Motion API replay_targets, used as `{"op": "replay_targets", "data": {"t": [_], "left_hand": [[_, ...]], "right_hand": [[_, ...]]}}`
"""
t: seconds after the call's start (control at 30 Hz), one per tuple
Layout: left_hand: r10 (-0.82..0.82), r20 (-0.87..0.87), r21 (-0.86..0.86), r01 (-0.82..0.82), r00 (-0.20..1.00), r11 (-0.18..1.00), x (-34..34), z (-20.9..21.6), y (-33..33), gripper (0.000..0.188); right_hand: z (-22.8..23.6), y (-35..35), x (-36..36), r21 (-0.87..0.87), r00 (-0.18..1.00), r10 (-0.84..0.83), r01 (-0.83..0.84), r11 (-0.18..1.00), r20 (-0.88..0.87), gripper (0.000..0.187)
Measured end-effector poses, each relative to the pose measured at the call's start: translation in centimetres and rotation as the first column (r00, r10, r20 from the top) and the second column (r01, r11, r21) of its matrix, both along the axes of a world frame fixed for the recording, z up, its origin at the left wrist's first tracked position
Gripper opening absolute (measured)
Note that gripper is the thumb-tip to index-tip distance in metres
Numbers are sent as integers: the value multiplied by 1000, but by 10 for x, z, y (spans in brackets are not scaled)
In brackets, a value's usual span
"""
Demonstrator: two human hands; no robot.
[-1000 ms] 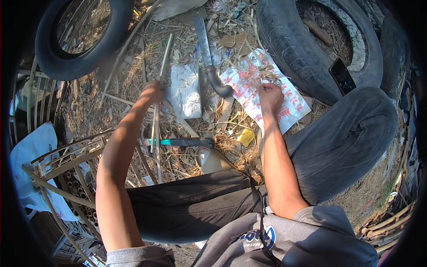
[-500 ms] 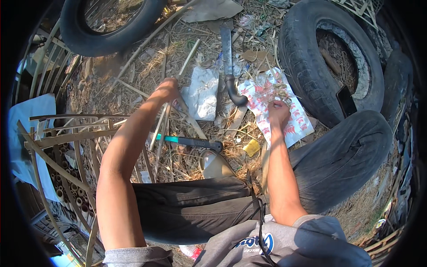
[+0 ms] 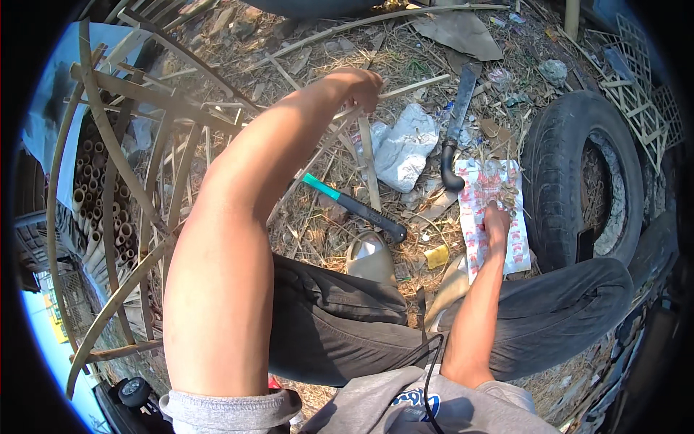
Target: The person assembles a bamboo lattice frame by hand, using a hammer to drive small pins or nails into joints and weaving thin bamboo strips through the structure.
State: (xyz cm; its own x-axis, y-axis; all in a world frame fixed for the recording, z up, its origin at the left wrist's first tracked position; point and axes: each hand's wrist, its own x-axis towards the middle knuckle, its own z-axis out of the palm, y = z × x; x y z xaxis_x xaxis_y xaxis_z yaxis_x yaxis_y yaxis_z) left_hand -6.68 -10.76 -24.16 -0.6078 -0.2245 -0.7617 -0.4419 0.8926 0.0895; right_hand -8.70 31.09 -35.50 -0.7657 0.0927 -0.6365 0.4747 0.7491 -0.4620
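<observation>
My left hand [image 3: 359,90] reaches far forward, its fingers closed round thin bamboo strips. One pale bamboo strip [image 3: 419,86] sticks out to the right of the fist; others slant down from beneath it. On the right, my right hand [image 3: 497,223] is over a white and red printed sheet [image 3: 475,249], fingers curled in. Small tan bits [image 3: 509,195] lie on the sheet just beyond the fingertips; whether any are in the grip is hidden. Between my hands are a crumpled white sack [image 3: 410,148] and a long blade [image 3: 463,101] with a curved black handle [image 3: 450,163].
A saw-like tool with black and teal handle [image 3: 354,206] lies before my sandal [image 3: 371,262]. At left stands a bent bamboo frame [image 3: 144,94], with cut bamboo tubes [image 3: 97,195] behind. An old tyre [image 3: 557,166] is at right; straw and scraps litter the ground.
The view has swung left, so the tyre, sheet and blade sit farther right. My left hand still grips the strips, which now point more to the right. My right hand stays at the sheet.
</observation>
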Motion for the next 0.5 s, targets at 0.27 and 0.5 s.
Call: {"op": "replay_targets", "data": {"t": [0.27, 0.5], "left_hand": [[190, -90, 267, -160, 978, 950, -4, 16, 10, 21], [311, 237, 617, -390, 920, 684, 18, 45, 12, 33]], "right_hand": [[25, -34, -24, -96, 983, 180, -184, 978, -46, 59], [64, -57, -7, -118, 917, 300, -278, 953, 265, 54]]}}
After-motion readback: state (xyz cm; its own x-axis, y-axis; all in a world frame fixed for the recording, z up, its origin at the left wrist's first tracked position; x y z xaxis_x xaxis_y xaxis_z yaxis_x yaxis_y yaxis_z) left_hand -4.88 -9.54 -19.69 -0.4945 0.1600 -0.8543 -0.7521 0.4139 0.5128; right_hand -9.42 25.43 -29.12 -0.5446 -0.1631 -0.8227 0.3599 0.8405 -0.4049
